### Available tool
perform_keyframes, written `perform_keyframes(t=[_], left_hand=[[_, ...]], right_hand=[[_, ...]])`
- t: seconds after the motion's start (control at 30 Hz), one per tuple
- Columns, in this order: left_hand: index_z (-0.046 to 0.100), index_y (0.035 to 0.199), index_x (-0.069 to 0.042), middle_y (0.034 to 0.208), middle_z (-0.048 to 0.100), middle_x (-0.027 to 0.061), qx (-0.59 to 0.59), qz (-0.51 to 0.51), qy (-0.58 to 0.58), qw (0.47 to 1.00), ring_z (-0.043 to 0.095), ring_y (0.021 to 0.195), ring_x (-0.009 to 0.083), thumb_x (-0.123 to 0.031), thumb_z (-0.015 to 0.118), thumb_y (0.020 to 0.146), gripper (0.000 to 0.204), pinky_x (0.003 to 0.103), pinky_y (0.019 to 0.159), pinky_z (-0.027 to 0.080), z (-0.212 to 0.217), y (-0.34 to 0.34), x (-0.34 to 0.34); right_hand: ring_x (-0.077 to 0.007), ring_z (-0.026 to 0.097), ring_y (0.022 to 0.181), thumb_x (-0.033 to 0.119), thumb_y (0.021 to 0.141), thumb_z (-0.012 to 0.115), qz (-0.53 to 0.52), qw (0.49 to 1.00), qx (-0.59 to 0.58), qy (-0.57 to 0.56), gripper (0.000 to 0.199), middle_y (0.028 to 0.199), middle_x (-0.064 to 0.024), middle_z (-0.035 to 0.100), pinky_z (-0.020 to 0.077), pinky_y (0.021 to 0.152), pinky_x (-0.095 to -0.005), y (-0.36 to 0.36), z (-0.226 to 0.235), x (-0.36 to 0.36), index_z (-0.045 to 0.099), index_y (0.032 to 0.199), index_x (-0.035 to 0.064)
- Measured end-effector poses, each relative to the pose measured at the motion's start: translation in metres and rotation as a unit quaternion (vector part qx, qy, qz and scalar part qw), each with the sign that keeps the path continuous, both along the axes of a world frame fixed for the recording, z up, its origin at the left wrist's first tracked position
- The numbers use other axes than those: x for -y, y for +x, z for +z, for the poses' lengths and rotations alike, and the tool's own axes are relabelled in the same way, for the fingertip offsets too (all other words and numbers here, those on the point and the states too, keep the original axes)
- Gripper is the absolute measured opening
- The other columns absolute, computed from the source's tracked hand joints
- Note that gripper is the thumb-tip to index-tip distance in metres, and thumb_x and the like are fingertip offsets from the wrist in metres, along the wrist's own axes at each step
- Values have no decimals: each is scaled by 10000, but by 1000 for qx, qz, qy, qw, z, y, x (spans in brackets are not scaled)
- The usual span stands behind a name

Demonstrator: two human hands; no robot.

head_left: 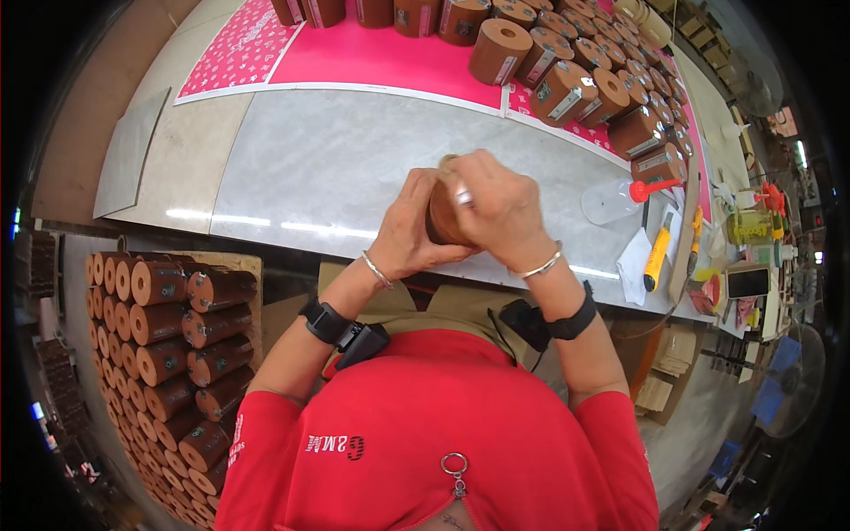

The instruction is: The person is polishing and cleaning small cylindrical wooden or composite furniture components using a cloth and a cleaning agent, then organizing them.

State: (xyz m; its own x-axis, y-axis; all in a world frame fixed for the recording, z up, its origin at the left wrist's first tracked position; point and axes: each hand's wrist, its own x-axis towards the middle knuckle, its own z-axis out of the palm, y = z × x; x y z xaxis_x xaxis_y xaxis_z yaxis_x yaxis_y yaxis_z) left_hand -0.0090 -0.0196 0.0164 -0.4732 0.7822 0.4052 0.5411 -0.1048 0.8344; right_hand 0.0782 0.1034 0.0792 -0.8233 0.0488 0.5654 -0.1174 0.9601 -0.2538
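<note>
At the near side of the grey counter (310,159), one brown cylinder (441,219) is between my two hands. My left hand (408,230) is grasping it, with fingers along its left side and thumb toward my body. My right hand (503,208) covers its right side with bent fingers; whether they grasp it also, I cannot tell. To the right are a yellow cutter (657,252) and a clear bottle (609,203). Farther, many similar cylinders (567,93) stand on a pink sheet (376,60).
</note>
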Motion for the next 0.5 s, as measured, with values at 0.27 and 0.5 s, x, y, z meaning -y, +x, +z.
perform_keyframes(t=[0.27,0.5], left_hand=[[439,1269,-21,1187,492,176,-50,12,31,998,525,1054,363,-291,847,599,829,409,865,481,-1,0,-1],[447,1267,-26,1176,500,171,-41,5,11,999,527,1054,357,-289,848,597,824,405,883,471,0,5,-4]], right_hand=[[-241,616,677,80,759,625,-20,1000,-7,-4,181,855,-112,593,486,524,-341,37,0,27,577,928,33],[-261,597,630,74,768,613,-46,999,-12,-14,151,782,-79,570,472,517,-353,19,-5,-6,575,914,76]])
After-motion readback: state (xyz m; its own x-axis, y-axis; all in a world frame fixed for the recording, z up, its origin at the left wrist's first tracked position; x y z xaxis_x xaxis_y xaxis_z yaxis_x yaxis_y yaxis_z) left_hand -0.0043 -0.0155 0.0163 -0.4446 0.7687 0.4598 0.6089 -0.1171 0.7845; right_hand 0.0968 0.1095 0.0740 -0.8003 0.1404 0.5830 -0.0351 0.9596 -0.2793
